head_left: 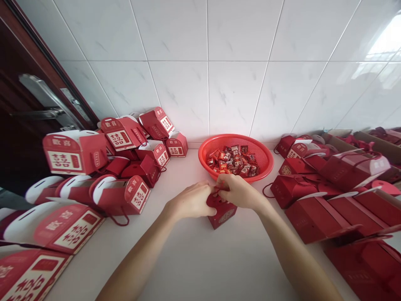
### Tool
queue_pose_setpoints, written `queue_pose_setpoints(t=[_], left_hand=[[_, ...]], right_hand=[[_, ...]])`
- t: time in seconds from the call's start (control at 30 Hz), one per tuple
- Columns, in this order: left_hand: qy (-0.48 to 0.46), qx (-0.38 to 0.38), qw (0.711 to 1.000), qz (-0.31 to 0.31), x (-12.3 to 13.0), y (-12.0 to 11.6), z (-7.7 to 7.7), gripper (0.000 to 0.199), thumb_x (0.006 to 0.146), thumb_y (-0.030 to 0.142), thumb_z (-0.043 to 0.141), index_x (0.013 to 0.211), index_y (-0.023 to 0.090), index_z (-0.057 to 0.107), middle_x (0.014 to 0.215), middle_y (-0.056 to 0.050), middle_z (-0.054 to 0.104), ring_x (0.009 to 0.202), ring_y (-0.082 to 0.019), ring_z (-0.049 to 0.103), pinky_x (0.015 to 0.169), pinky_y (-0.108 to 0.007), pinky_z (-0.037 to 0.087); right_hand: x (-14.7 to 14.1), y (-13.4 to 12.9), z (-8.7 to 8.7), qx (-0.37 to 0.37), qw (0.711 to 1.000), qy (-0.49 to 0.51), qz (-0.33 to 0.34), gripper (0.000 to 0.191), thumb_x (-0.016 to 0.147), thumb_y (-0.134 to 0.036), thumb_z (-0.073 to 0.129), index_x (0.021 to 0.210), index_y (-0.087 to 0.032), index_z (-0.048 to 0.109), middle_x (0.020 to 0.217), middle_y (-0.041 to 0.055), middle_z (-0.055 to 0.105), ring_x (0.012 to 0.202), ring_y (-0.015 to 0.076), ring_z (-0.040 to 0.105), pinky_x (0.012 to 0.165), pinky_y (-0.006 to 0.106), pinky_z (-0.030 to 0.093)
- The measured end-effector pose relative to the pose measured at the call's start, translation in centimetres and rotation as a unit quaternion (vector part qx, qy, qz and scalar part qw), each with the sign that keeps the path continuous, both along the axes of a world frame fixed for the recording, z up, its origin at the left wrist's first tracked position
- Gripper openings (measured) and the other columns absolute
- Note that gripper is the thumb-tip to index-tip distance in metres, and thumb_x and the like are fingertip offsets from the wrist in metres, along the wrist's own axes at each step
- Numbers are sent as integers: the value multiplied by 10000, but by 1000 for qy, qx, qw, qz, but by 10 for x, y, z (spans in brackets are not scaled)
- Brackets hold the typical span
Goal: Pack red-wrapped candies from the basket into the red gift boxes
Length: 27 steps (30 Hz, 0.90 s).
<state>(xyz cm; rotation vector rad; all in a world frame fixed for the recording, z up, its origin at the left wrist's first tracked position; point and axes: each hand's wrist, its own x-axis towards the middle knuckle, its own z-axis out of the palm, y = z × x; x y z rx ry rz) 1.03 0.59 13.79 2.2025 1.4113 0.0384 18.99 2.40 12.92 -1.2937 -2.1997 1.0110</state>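
A small red candy box (224, 215) with a round pale emblem on its front stands on the white tabletop. My left hand (191, 200) is closed against the box's left side and top, thumb near its front edge. My right hand (237, 190) bends over the top of the same box, fingers pinched at its upper edge, where a bit of red cord shows. The fingertips of both hands partly cover the box's top. Just behind the hands is a red plastic basket (268, 164) with wrapped candies (235, 160) in it.
Several red and white candy boxes (72, 152) are piled on the left, some with cord handles. More red boxes (316, 215) crowd the right side. A white tiled wall (175, 83) rises behind the table, and a dark door with a metal handle (46, 113) stands at far left.
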Motion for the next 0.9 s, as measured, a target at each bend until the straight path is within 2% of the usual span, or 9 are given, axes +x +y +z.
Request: queue_pose_setpoints(t=[0.17, 0.47, 0.9], left_hand=[[3, 1, 1000, -5, 0, 1, -1, 248, 683, 298, 659, 919, 227, 681, 989, -54, 682, 889, -257, 664, 712, -307, 478], [-22, -2, 1000, -16, -1, 2, -3, 257, 677, 283, 667, 928, 242, 700, 1012, -51, 693, 920, -265, 666, 728, -304, 495], [-23, 2, 1000, -18, 1, 0, 0, 196, 678, 285, 666, 864, 228, 682, 974, -45, 682, 860, -243, 655, 671, -294, 469]], right_hand=[[0, 1, -1, -24, 999, -41, 4, 211, 739, -15, 532, 797, -207, 466, 768, 15, 661, 687, 159, 603, 563, 242, 345], [-1, 1, 1, -14, 996, -93, 4, 207, 758, -21, 537, 775, -207, 448, 747, 9, 654, 690, 161, 608, 569, 248, 336], [0, 3, -1, -19, 999, -42, 9, 208, 730, -5, 536, 774, -201, 485, 725, 8, 677, 663, 160, 628, 562, 240, 362]])
